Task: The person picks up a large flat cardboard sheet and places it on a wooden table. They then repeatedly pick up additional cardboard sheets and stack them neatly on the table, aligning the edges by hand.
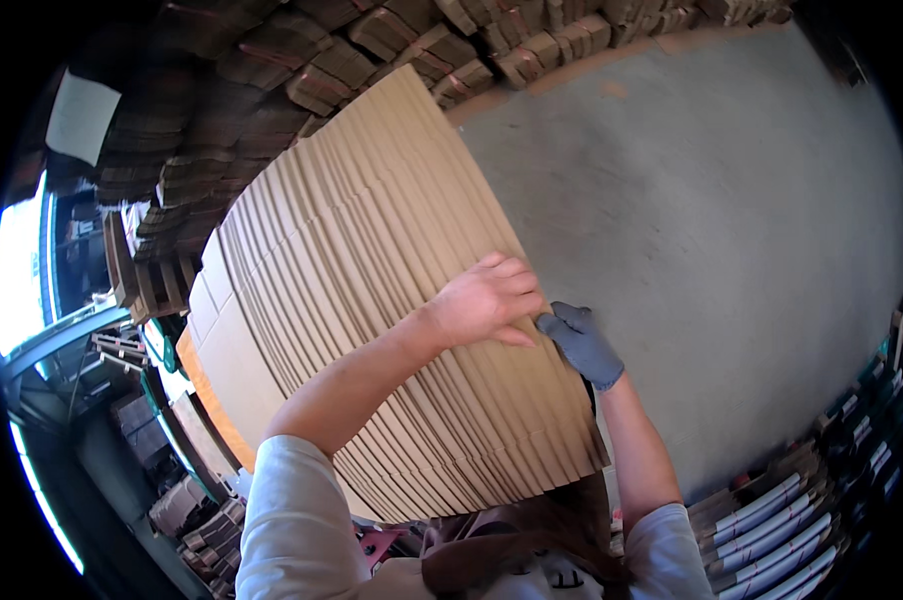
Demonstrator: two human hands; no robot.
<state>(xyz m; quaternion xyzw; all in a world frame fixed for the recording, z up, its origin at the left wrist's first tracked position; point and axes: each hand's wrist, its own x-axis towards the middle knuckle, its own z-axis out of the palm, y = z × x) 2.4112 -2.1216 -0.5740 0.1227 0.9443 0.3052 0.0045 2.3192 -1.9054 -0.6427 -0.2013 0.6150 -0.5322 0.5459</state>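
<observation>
A long row of flat cardboard sheets [412,230] fans out in overlapping layers in front of me, with creases running across them. My left hand [487,303] is bare and lies over the right end of the row, its fingers bent at the edge of the endmost sheets. Just right of it, my right hand [584,345], in a grey glove, grips that same edge from the outer side. Its thumb is near the left hand's fingers. How many sheets either hand has hold of is hidden.
Bundled stacks of folded cardboard [402,45] line the far side. Grey floor [712,230] stretches to the right. More bundles with pale edges [772,530] stand at the lower right. A wooden pallet [152,285] and a bright window [22,270] are at the left.
</observation>
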